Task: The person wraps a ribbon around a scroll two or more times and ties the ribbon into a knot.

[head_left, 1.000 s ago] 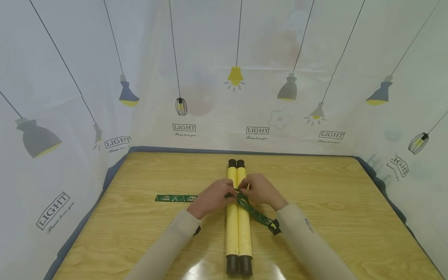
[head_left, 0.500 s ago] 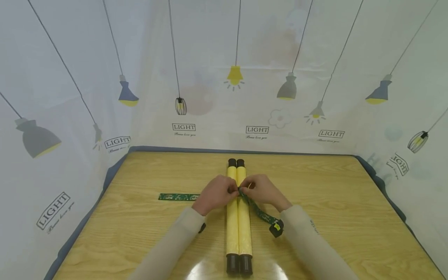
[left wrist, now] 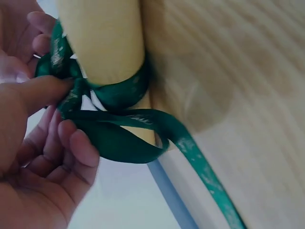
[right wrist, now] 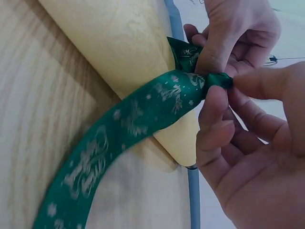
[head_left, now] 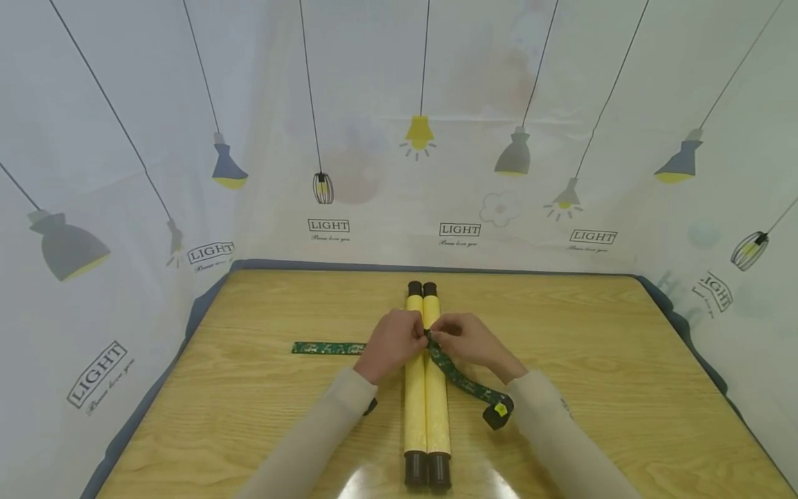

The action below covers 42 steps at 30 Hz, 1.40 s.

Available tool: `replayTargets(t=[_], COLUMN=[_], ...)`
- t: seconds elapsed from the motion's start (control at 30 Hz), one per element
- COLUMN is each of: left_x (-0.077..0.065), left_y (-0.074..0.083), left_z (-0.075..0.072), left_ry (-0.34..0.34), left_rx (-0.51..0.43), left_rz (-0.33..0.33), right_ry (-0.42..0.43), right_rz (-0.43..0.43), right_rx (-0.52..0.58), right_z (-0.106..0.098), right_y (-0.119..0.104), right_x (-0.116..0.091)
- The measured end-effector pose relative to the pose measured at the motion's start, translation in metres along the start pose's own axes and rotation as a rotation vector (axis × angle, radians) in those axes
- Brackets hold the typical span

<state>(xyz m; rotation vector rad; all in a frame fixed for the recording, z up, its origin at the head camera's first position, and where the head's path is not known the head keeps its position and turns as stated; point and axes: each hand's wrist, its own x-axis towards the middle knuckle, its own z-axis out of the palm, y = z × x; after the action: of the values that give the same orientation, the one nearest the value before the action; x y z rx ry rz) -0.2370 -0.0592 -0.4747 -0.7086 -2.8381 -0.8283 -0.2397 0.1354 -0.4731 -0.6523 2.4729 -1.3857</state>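
Two pale yellow rolls (head_left: 427, 416) with black end caps lie side by side, lengthwise, on the table. A green ribbon (head_left: 327, 348) with white print wraps around them, as the left wrist view shows at the yellow surface (left wrist: 107, 38). Above the rolls, my left hand (head_left: 393, 339) pinches the ribbon between thumb and fingers, with a loop (left wrist: 119, 143) hanging by its fingertips. My right hand (head_left: 469, 336) pinches a folded bit of ribbon (right wrist: 219, 80) close beside it. One ribbon tail runs out left, the other curves down to the right. Fingers partly hide the crossing.
The wooden table (head_left: 249, 416) extends around the rolls, with a blue-grey edging (head_left: 374, 267) at the back. White sheeting (head_left: 374, 69) printed with hanging lamps encloses its back and sides. A small black device (head_left: 497, 414) sits at the right wrist.
The ribbon's left tail has shortened, its end sliding right toward the rolls. Both hands stay together over the rolls, fingers shifting slightly, and the right tail now curves out more plainly.
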Motion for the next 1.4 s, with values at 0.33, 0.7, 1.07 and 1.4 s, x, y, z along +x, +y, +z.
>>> replayTargets(t=[0.33, 0.7, 1.07, 1.4], left_x=[-0.006, -0.006, -0.007, -0.017], left_y=[-0.007, -0.013, -0.036, -0.054], left_z=[0.01, 0.01, -0.016, -0.036], left_ry=[0.071, 0.073, 0.104, -0.154], left_rx=[-0.055, -0.134, -0.303, -0.344], left_rz=[0.013, 0.053, 0.062, -0.047], right_ry=[0.09, 0.124, 0.166, 0.195], right_rz=[0.26, 0.265, 0.044, 0.0], right_rx=[0.331, 0.247, -0.018, -0.093], right_z=[0.011, 0.012, 0.007, 0.006], right_y=[0.007, 0.007, 0.0, 0.0], right_x=[-0.004, -0.004, -0.006, -0.007])
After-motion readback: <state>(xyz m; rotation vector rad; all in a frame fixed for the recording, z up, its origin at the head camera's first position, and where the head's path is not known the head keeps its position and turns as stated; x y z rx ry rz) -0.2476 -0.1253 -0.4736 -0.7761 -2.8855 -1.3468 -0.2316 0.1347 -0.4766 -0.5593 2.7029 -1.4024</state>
